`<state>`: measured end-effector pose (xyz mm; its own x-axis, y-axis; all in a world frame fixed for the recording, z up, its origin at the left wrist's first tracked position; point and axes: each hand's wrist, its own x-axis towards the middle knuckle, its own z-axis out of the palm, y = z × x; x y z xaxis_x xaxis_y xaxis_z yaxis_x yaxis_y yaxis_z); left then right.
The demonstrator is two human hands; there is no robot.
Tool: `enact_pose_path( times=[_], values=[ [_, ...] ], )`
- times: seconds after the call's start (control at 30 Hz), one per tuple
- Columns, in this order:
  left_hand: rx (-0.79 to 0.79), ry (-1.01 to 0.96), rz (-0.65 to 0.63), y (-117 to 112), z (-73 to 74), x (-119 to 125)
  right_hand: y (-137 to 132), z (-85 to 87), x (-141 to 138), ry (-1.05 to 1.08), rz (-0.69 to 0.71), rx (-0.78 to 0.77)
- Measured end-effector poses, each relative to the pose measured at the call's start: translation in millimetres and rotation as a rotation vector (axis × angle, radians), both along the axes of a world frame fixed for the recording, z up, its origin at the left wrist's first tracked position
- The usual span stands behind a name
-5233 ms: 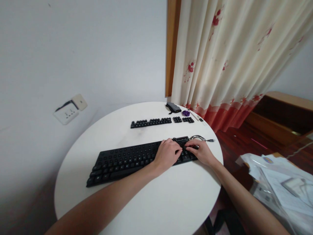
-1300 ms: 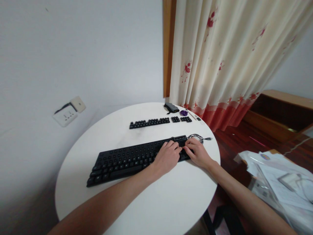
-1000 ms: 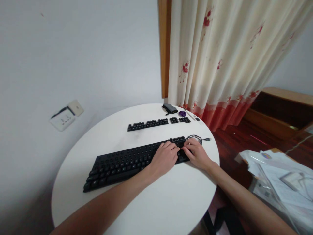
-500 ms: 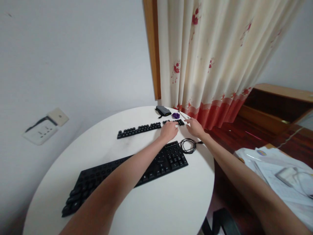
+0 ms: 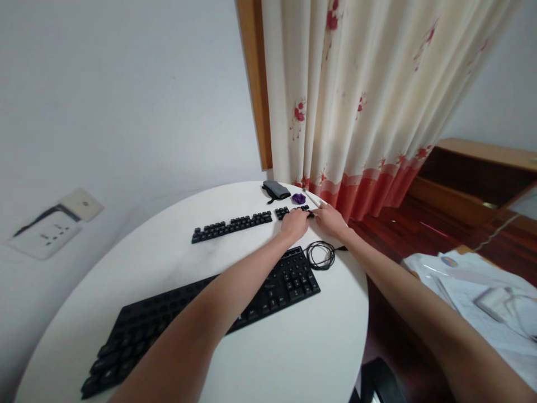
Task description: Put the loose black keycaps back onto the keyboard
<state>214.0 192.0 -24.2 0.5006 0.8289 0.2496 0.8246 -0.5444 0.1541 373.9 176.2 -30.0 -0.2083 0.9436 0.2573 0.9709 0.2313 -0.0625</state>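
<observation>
Both hands meet at the right end of a row of loose black keycaps (image 5: 235, 225) on the table. My left hand (image 5: 296, 222) lies closed over the small keycaps there, its fingers bent and partly hidden. Opposite it, my right hand (image 5: 330, 219) has its fingertips brought together at the end keycaps, touching or nearly touching the left fingers. A black keyboard (image 5: 289, 282) lies below, partly behind my left forearm; its upper rows look bare of keycaps. Its coiled black cable (image 5: 319, 256) sits at its upper right corner.
Behind the row are a grey pouch (image 5: 277, 190), a crumpled purple item (image 5: 298, 198) and a thin white stick-like tool (image 5: 310, 197). The round white table (image 5: 289, 347) ends near a curtain (image 5: 335, 112). Papers and a white device (image 5: 495, 302) lie at right.
My right hand has moved left to the end keycaps, close against my left hand. My left hand has shifted slightly over the keycaps. The camera view has moved a little.
</observation>
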Motion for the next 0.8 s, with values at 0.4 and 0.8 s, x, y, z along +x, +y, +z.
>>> enact_pose_path(
  times=[0.4, 0.8],
  values=[
    [-0.051, -0.006, 0.005, -14.6, 9.7, -14.7, 4.5, 0.8, -8.0, 0.195, 0.024, 0.006],
    [-0.101, -0.208, 0.011, -57.5, 40.4, -47.5, 8.8, 2.2, -24.8, 0.319, -0.24, -0.07]
  ],
)
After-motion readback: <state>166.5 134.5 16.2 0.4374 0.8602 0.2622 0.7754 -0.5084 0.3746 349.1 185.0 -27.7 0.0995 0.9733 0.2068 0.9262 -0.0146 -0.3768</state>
